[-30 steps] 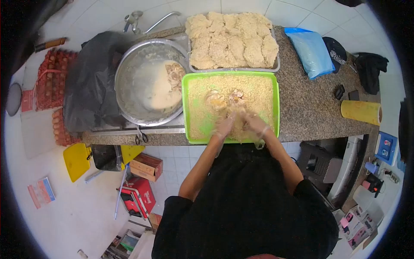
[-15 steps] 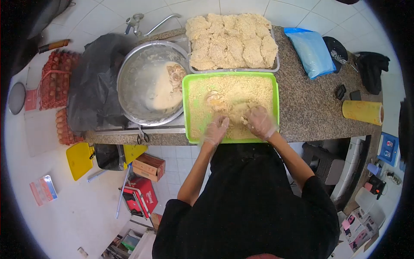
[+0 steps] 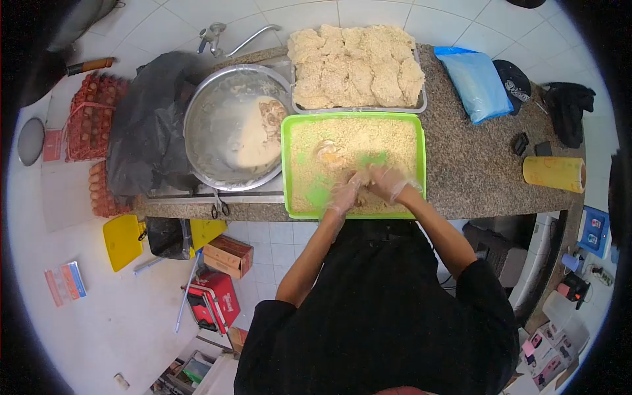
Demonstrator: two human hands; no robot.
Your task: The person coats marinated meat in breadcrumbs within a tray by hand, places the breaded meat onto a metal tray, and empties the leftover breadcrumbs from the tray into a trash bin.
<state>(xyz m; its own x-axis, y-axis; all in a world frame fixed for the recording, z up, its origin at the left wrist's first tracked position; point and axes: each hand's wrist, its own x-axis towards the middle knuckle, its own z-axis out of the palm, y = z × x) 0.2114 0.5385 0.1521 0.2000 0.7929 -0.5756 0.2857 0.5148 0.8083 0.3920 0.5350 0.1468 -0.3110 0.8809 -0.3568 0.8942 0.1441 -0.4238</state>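
My left hand (image 3: pixel 345 191) and my right hand (image 3: pixel 390 183), both in clear plastic gloves, meet over the front half of a green tray (image 3: pixel 285 164) of pale breadcrumbs (image 3: pixel 395 135). Their fingers are curled together and slightly blurred. They appear closed around a crumb-coated piece of meat, mostly hidden by the fingers. Just behind my left hand, a wet piece of battered meat (image 3: pixel 330 154) lies partly coated in the crumbs. Green tray bottom shows through in several patches.
A tray of stacked breaded pieces (image 3: pixel 355 69) stands behind the green tray. Left of it is a metal bowl (image 3: pixel 204 145) with batter and meat (image 3: pixel 271 118). A blue bag (image 3: pixel 474 85), a cap (image 3: pixel 512 80) and a yellow roll (image 3: pixel 553 172) lie right. Scissors (image 3: pixel 220 205) hang at the counter edge.
My hands have come together, the right moving left and the left moving inward. The crumbed piece between them has left its spot, where green tray bottom now shows.
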